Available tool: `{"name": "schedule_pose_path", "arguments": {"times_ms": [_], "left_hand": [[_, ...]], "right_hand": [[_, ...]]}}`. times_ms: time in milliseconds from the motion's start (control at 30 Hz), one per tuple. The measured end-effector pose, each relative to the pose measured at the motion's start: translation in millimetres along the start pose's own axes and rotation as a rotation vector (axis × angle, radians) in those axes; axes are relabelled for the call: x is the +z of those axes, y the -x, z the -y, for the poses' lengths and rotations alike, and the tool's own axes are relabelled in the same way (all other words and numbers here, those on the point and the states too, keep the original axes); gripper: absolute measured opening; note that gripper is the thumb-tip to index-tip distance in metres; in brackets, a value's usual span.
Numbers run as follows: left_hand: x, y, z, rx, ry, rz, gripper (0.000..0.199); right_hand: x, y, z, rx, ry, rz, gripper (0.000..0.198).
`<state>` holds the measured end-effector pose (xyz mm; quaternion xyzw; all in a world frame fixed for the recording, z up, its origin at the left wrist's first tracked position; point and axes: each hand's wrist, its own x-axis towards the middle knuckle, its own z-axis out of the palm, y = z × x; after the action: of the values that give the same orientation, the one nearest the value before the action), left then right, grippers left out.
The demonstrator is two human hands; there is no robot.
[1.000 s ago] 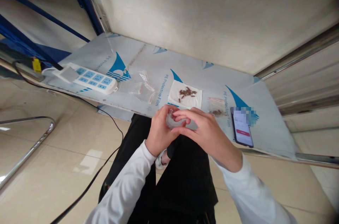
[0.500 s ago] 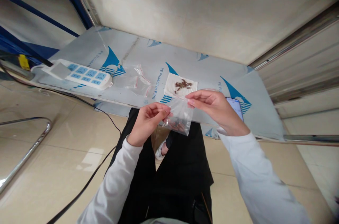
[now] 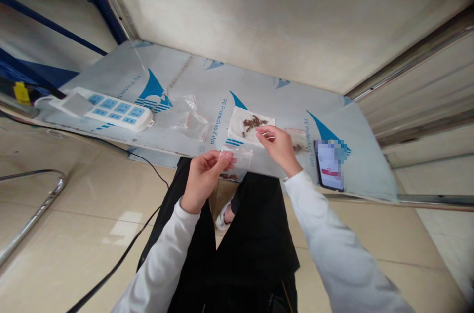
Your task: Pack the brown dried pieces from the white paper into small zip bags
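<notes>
My left hand (image 3: 206,175) pinches a clear zip bag (image 3: 243,159) by its upper left edge, over the front edge of the bench. Some reddish-brown bits show low in that bag. Small brown pellet-like pieces (image 3: 252,122) lie in a loose pile on a white paper sheet (image 3: 234,128). At the near right side of this pile are the fingertips of my right hand (image 3: 276,146), thumb and forefinger drawn together. Whatever they hold is too small to make out. Partly behind that hand, another clear bag (image 3: 299,143) with brown pieces lies flat.
Several clear bags (image 3: 192,120) lie left of the paper on the film-covered bench (image 3: 255,86). A white power strip (image 3: 111,109) sits at the left end, and a phone (image 3: 329,165) at the right front. A black cable (image 3: 122,250) runs down over the floor.
My right hand has let go of the bag and moved to the brown pieces on the paper. The left hand keeps the bag, now lower and tilted. The phone and the second filled bag are uncovered.
</notes>
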<state>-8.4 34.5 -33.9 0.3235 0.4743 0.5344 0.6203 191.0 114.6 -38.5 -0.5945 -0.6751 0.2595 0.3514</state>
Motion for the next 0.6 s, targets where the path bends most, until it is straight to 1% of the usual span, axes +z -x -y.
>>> {"name": "schedule_pose_path", "arguments": {"times_ms": [67, 133, 233, 300, 367, 433, 533, 600], "left_hand": [[-2.2, -1.8, 2.3, -0.016, 0.014, -0.048, 0.028], [-3.5, -3.2, 3.2, -0.024, 0.021, -0.079, 0.029], [-3.8, -4.2, 3.5, -0.034, 0.031, -0.088, 0.029], [-3.4, -3.9, 3.3, -0.038, 0.034, -0.085, 0.03], [-2.9, -3.1, 2.9, -0.035, 0.037, -0.083, 0.03], [-2.9, -2.2, 2.5, -0.024, 0.033, -0.073, 0.029], [-3.5, -1.4, 2.0, 0.034, 0.003, -0.036, 0.026], [-3.8, -0.9, 2.0, 0.095, -0.028, -0.003, 0.023]], "right_hand": [[17.7, -13.4, -16.2, 0.003, 0.163, 0.027, 0.015], [33.6, -21.7, -23.2, 0.016, 0.272, 0.051, 0.013], [50.1, -26.6, -23.0, 0.057, 0.347, 0.043, 0.012], [54.2, -26.8, -19.9, 0.077, 0.364, 0.042, 0.01], [51.5, -24.3, -13.6, 0.083, 0.357, 0.051, 0.011], [41.5, -17.4, -1.6, 0.08, 0.297, 0.046, 0.016], [16.3, 1.3, 27.8, 0.01, 0.025, 0.08, 0.027], [-1.9, 15.2, 49.8, -0.081, -0.101, 0.187, 0.025]]}}
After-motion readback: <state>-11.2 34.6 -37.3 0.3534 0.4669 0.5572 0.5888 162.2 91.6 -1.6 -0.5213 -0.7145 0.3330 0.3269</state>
